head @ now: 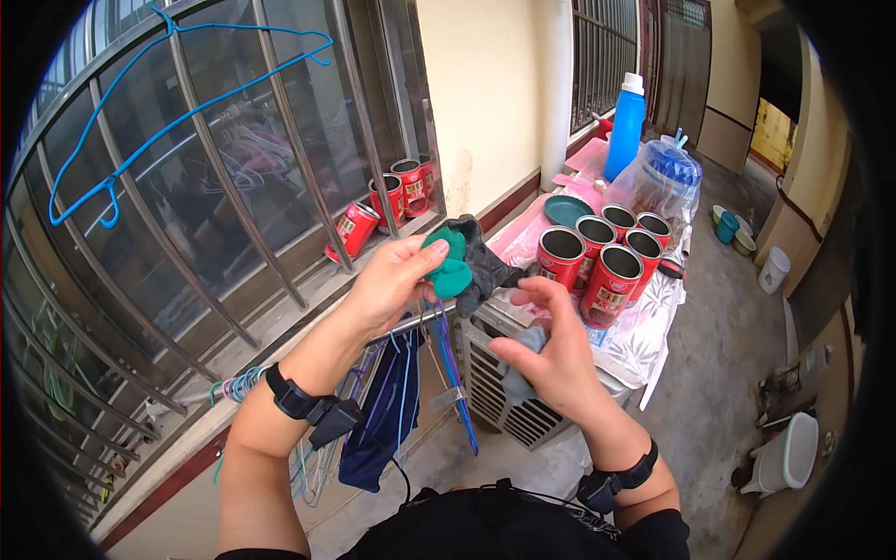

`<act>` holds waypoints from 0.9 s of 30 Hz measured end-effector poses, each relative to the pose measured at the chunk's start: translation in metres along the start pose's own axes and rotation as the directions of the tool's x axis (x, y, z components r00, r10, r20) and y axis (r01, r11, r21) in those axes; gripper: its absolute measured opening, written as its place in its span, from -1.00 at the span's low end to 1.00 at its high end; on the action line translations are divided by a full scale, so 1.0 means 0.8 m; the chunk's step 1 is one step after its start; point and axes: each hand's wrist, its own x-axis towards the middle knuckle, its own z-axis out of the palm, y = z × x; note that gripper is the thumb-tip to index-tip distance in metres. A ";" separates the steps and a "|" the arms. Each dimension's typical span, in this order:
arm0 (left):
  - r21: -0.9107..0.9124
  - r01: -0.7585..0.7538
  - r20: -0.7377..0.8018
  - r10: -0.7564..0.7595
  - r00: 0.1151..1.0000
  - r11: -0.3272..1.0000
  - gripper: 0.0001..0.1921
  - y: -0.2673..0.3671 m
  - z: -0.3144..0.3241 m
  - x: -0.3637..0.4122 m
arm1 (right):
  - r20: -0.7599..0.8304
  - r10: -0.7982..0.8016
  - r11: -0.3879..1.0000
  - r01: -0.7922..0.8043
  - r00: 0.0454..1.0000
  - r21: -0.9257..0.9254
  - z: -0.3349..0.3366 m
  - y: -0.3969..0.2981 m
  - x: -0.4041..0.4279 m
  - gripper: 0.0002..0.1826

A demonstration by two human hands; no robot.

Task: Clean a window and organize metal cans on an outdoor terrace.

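My left hand (pixel 392 280) pinches a work glove by its green knit cuff (pixel 448 262). The glove's black coated part (pixel 479 262) hangs off to the right, crumpled. My right hand (pixel 556 350) has its thumb and fingers spread beside the black fingertips; whether one finger touches them is unclear. Partly behind my right hand is a grey piece of fabric (pixel 521 381), and I cannot tell what holds it. Below the glove runs a metal rail (pixel 413 322) with purple and blue hangers (pixel 458 378) on it.
Several red tins (pixel 611 290) stand open on a covered outdoor air-conditioner unit (pixel 518 385), near a teal dish (pixel 567 209), a blue bottle (pixel 625 133) and a plastic bag (pixel 651 168). More tins (pixel 353 227) sit behind the window bars (pixel 210 161). A blue hanger (pixel 175 105) hangs there.
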 end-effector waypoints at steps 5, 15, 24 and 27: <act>0.063 0.014 0.130 -0.022 0.991 0.998 -0.71 -0.014 0.019 -0.017 | -0.043 -0.126 0.985 0.119 0.991 -0.127 0.044 0.012 0.008 -0.49; 0.298 0.150 0.313 -0.245 0.918 0.943 -0.76 0.024 -0.086 -0.035 | -0.045 0.116 0.955 -0.099 0.992 0.279 0.003 0.057 -0.020 -0.85; -0.043 0.190 0.145 -0.182 0.973 0.981 -0.56 0.009 -0.062 -0.040 | 0.132 0.313 0.697 -0.322 0.941 0.640 0.000 0.050 -0.037 -0.75; 0.272 0.168 0.049 -0.188 0.981 0.948 -0.38 0.008 -0.022 -0.061 | 0.177 0.281 0.623 -0.319 0.943 0.714 0.007 0.048 -0.030 -0.72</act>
